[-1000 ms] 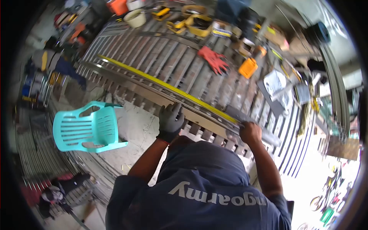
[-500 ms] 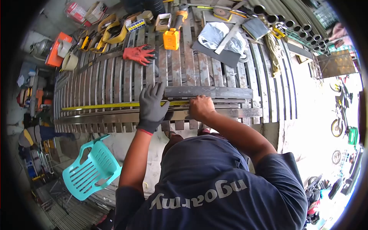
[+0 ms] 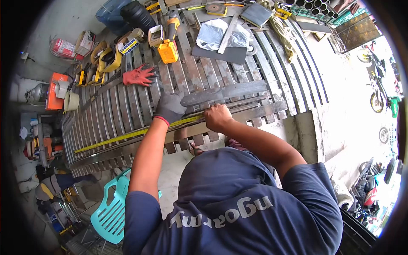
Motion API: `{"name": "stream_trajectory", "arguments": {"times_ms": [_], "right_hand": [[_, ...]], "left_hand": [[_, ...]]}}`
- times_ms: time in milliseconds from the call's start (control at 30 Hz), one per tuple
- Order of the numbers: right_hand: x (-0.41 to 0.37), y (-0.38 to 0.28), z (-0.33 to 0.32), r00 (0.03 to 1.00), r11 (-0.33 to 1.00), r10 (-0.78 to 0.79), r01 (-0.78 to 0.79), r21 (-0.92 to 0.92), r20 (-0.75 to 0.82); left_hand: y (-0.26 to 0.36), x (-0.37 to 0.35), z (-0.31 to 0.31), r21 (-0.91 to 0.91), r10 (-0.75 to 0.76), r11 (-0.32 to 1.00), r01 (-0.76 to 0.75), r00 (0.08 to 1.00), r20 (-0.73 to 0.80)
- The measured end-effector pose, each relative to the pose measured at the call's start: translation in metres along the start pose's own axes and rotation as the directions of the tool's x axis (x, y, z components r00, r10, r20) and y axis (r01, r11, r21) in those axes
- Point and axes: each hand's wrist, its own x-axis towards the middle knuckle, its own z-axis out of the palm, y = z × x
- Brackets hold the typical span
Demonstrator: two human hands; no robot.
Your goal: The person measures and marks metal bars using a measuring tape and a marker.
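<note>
My left hand (image 3: 171, 107), in a grey glove with a red cuff, lies over the bench slats by the left end of a dark flat metal bar (image 3: 225, 92). It looks open, though its fingers are blurred. Bare and closed, my right hand (image 3: 218, 118) is at the right end of the yellow tape measure (image 3: 127, 138), with the gripped part hidden under the fingers. The tape's blade stretches left along long metal strips (image 3: 255, 114) near the bench's front edge.
The slatted metal bench (image 3: 127, 106) carries a red glove (image 3: 139, 75), a power tool with a yellow battery (image 3: 168, 52), a steel ruler (image 3: 228, 35) on plastic, and a yellow bin (image 3: 109, 60). A turquoise chair (image 3: 109, 214) stands at left; pipes (image 3: 312, 6) lie beyond.
The camera view has turned, so the bench now slants. My left hand has shifted off the tape, away from my body, toward the dark bar's end. My right hand stays closed at the tape.
</note>
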Motion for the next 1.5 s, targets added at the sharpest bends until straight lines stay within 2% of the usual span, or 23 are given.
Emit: {"name": "stream_trajectory", "arguments": {"times_ms": [100, 233, 267, 333, 467, 567, 700, 800, 933, 1000, 1033, 1133, 1267, 1300, 1400, 1467, 1500], "right_hand": [[-0.001, 0.004, 0.0, 1.0, 1.0, 0.001, -0.001, 0.004, 0.019], [-0.001, 0.009, 0.005, 0.998, 1.0, 0.01, -0.009, 0.016, -0.056], [0.001, 0.01, 0.007, 0.998, 1.0, 0.011, -0.01, 0.011, -0.055], [0.004, 0.012, 0.01, 0.998, 1.0, 0.02, -0.02, 0.001, -0.054], [0.008, 0.014, 0.004, 1.0, 1.0, 0.004, -0.004, -0.002, -0.029], [0.01, 0.018, -0.001, 1.0, 1.0, -0.003, 0.003, 0.004, -0.024], [0.013, 0.016, -0.013, 1.0, 0.999, -0.012, 0.013, -0.037, 0.011], [0.02, 0.017, -0.015, 0.999, 0.998, -0.006, 0.008, -0.065, 0.034], [0.027, 0.024, -0.012, 1.0, 0.999, -0.006, 0.007, -0.049, 0.028], [0.026, 0.023, -0.014, 1.0, 0.999, -0.011, 0.011, -0.03, 0.016], [0.026, 0.022, -0.014, 1.0, 0.999, -0.017, 0.018, -0.03, 0.015], [0.027, 0.027, -0.013, 1.0, 0.999, -0.017, 0.018, -0.035, 0.009], [0.025, 0.032, -0.014, 1.0, 0.999, -0.01, 0.01, -0.042, 0.005], [0.022, 0.036, -0.015, 1.0, 0.999, -0.012, 0.012, -0.052, -0.002], [0.017, 0.05, -0.023, 1.0, 0.999, 0.006, -0.005, -0.038, 0.027], [0.008, 0.079, -0.025, 0.999, 1.0, 0.0, 0.001, -0.023, 0.041], [0.004, 0.096, -0.02, 0.999, 0.998, 0.002, 0.0, -0.066, 0.036]], "left_hand": [[-0.018, -0.002, -0.013, 0.048, -0.069, 0.997, 0.066, 0.996, 0.055], [-0.059, -0.008, -0.006, -0.02, -0.203, 0.979, 0.205, 0.977, 0.06], [-0.071, -0.013, 0.006, 0.041, -0.171, 0.984, 0.175, 0.982, -0.085], [-0.097, -0.017, 0.043, 0.175, -0.061, 0.976, 0.131, 0.932, -0.358], [-0.031, -0.07, 0.007, 0.13, -0.178, 0.958, 0.255, 0.886, -0.427], [-0.001, -0.121, 0.033, 0.132, -0.101, 0.974, 0.184, 0.875, -0.473], [0.007, -0.123, 0.048, -0.002, -0.217, 0.973, 0.23, 0.917, -0.335], [-0.006, -0.108, 0.055, -0.08, -0.231, 0.973, 0.218, 0.945, -0.233], [-0.023, -0.081, 0.073, -0.074, -0.241, 0.969, 0.236, 0.967, -0.082], [-0.026, -0.076, 0.074, 0.001, -0.259, 0.966, 0.259, 0.964, -0.054], [-0.027, -0.071, 0.073, 0.046, -0.316, 0.948, 0.314, 0.947, 0.062], [-0.033, -0.064, 0.086, 0.129, -0.345, 0.934, 0.334, 0.935, 0.08], [-0.038, -0.068, 0.091, 0.056, -0.299, 0.953, 0.298, 0.954, 0.008], [-0.039, -0.065, 0.09, 0.046, -0.32, 0.947, 0.317, 0.946, 0.06], [-0.042, -0.066, 0.094, 0.098, -0.332, 0.94, 0.326, 0.942, 0.045], [-0.051, -0.073, 0.105, -0.026, -0.251, 0.968, 0.25, 0.954, -0.166], [-0.046, -0.075, 0.095, -0.081, -0.252, 0.967, 0.242, 0.957, -0.142]]}}
